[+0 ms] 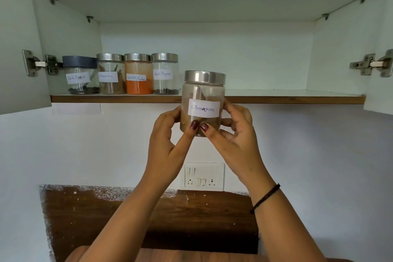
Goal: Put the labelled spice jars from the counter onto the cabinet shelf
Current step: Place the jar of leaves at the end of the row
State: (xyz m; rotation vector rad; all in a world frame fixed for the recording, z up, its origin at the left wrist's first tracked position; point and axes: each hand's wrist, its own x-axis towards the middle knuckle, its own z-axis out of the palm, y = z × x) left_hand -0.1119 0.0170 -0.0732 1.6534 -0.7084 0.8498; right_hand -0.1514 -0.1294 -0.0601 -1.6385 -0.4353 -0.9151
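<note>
Both hands grip one thing: the left hand (168,134) and the right hand (234,134) curl round the lower half of the cinnamon jar (204,95), thumbs side by side on its front under the label. That jar is upright in the air before the front edge of the cabinet shelf (276,99), not resting on it. On the shelf's left part stands a close row of jars (138,76), four of them, all labelled.

Clear glossy jar (203,100), brushed metal lid (205,76), paper label (204,108); wood-edged smooth white shelf (276,97).
</note>
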